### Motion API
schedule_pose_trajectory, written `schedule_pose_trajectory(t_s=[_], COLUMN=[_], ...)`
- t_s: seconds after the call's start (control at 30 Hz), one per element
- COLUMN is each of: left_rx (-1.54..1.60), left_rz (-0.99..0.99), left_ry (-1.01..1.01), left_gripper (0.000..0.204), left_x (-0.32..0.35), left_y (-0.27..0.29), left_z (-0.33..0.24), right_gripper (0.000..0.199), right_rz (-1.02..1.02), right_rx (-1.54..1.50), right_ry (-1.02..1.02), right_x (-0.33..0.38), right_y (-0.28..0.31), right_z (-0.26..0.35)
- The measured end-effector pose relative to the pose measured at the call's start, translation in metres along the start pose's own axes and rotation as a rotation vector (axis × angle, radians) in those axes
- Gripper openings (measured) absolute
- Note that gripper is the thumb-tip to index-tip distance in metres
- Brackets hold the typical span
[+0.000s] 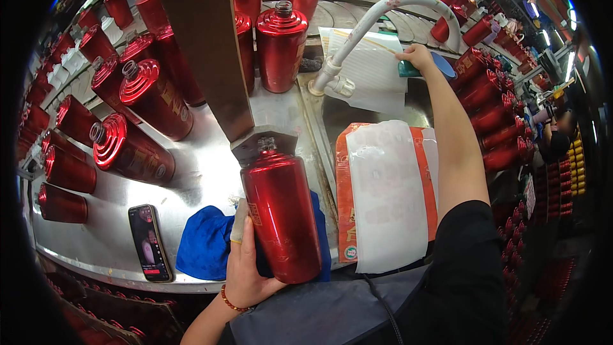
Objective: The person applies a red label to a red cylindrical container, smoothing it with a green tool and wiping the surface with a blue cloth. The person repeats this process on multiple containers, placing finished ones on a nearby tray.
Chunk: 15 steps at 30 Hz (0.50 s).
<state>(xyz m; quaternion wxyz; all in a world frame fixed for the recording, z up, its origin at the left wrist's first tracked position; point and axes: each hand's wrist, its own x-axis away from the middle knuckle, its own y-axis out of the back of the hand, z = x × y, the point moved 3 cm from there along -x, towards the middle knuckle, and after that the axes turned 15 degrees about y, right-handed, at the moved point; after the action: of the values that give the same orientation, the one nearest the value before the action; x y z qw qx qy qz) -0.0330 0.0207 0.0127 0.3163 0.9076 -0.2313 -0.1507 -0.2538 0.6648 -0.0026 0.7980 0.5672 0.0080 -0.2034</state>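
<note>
The left hand (246,268) is gripping a tall glossy red metal-look bottle with a ribbed shoulder and open neck (281,217), fingers wrapped around its lower body from the left side. The bottle is standing nearly upright at the near edge of the stainless steel table (204,172), its neck sitting right under a grey metal nozzle block on a brown upright post (262,144). A crumpled blue cloth (204,243) is lying just beside and partly behind the bottle's base.

The right hand (416,57) is stretching far forward, closed on a small teal object (408,69) beside a blue pad; what the object is cannot be told. A curved white hose (383,16) is arching above that hand.

The step looks like positioning the bottle under the nozzle while the right hand is working something at the back. The next move probably calls for keeping the neck aligned and the bottle steady.

Many matching red bottles (150,92) are lying on the table at the left, a black smartphone (150,243) is resting near the front edge, and a white-and-orange sack (386,195) is lying to the right.
</note>
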Motion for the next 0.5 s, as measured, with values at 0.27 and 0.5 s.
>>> schedule_pose_trajectory(t_s=[0.27,0.5], left_rx=[0.003,-0.008], left_rz=[-0.021,-0.012], left_ry=[0.011,0.021], left_gripper=[0.130,0.129], left_x=[0.000,-0.001], left_y=[-0.001,-0.001], left_z=[-0.002,-0.004], right_gripper=[0.028,0.027], right_rz=[0.024,-0.140], right_rx=[0.265,0.590], right_ry=[0.103,0.277], right_x=[0.005,0.019], right_y=[0.002,0.016], right_z=[0.034,0.072])
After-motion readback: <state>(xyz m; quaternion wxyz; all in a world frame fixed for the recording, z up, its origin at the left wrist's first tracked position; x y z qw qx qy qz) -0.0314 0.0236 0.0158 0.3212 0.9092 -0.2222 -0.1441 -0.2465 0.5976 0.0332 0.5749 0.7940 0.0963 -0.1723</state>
